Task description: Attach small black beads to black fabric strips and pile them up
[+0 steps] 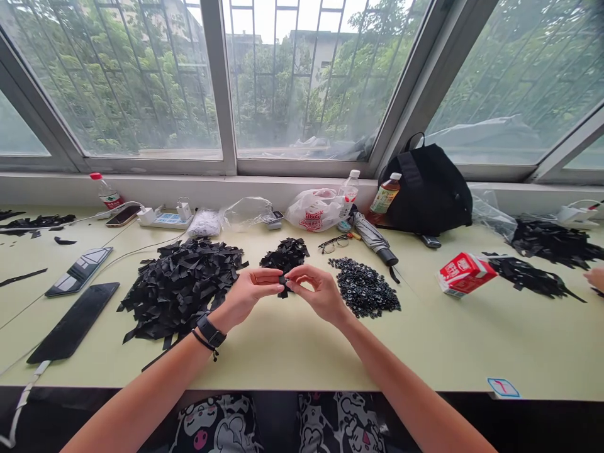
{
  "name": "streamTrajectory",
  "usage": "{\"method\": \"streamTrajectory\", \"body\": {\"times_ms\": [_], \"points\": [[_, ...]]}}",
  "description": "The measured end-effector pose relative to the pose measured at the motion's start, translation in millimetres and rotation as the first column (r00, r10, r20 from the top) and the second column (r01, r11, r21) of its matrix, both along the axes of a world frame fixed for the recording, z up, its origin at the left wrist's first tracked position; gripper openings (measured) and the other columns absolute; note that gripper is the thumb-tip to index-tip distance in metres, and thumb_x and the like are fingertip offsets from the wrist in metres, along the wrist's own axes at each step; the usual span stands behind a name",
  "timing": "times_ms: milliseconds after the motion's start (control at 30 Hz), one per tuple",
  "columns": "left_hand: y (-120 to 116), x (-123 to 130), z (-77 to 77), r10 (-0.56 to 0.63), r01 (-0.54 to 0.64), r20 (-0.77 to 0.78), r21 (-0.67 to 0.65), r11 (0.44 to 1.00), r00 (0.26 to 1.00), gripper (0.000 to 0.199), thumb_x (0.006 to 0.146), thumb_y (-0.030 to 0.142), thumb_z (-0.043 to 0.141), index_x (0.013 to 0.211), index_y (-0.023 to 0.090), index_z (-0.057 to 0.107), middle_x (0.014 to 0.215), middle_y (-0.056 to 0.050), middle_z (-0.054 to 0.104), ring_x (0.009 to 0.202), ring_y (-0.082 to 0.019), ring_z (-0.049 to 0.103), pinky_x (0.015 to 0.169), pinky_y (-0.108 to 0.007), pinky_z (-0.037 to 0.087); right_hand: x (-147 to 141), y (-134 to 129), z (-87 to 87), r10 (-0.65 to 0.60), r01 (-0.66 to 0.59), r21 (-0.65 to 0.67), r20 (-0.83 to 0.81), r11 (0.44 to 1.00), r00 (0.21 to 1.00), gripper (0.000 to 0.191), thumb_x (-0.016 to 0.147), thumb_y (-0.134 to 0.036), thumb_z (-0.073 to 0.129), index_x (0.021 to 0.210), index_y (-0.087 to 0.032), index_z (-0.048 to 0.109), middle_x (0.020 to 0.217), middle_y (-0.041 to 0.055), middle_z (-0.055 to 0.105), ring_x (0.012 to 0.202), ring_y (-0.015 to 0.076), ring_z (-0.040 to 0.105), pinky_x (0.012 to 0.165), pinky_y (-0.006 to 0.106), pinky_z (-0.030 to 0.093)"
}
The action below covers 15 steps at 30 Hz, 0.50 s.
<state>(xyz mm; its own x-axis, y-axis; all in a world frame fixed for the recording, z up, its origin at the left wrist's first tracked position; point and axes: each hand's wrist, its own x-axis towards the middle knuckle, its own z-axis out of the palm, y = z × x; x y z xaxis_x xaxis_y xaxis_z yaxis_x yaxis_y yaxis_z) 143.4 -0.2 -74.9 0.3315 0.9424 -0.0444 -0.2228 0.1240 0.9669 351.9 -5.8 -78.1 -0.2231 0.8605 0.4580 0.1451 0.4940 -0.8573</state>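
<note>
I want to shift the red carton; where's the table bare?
Widest: between the carton, right forearm and table's front edge. Smaller: between that forearm and the left forearm, near the edge. Crowded: beside the left hand, where the strip pile spreads, and the back, with bags, bottles and umbrella.

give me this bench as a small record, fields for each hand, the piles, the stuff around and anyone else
left hand: this hand, black watch on its wrist, pinches a small black piece
right hand: this one has its fingertips at the same piece
piles: large strip pile at left, smaller strip pile beyond the hands, ring-like pieces at right
around: folded umbrella, black bag, red-and-white carton
other person: part of a hand, right edge
</note>
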Motion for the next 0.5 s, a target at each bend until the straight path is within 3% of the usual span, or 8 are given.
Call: {"method": "streamTrajectory", "body": {"times_ms": [200,500], "points": [[-1.1,0.6,0.7,-0.039,0.040,0.037,-0.035,0.999,0.999,0.046,0.068,0.030,0.093,0.111,0.017,0.080,0.111,-0.014,0.079,0.098,-0.024,0.073,0.095,-0.039,0.054,-2.1,-5.6,1.5,-0.051,0.045,0.067,0.089,0.997,0.995,0.037,0.090,-0.030,0.074,0.125,-0.027,0.063,0.099,0.0039,0.080,0.092,0.0222,0.074,0.079,0.036,0.055],[-1.4,1.3,-3.3,-0.041,0.041,0.014,0.029,0.999,0.999,0.044,0.072,0.035,0.091,0.110,0.017,0.079,0.108,-0.015,0.079,0.098,-0.027,0.073,0.091,-0.040,0.055,-1.1,-7.8,-2.0,-0.056,0.017,0.169,0.228,0.985,0.972,0.047,0.091,-0.025,0.069,0.136,-0.030,0.057,0.115,0.0050,0.078,0.105,0.0239,0.072,0.087,0.039,0.055]]}}
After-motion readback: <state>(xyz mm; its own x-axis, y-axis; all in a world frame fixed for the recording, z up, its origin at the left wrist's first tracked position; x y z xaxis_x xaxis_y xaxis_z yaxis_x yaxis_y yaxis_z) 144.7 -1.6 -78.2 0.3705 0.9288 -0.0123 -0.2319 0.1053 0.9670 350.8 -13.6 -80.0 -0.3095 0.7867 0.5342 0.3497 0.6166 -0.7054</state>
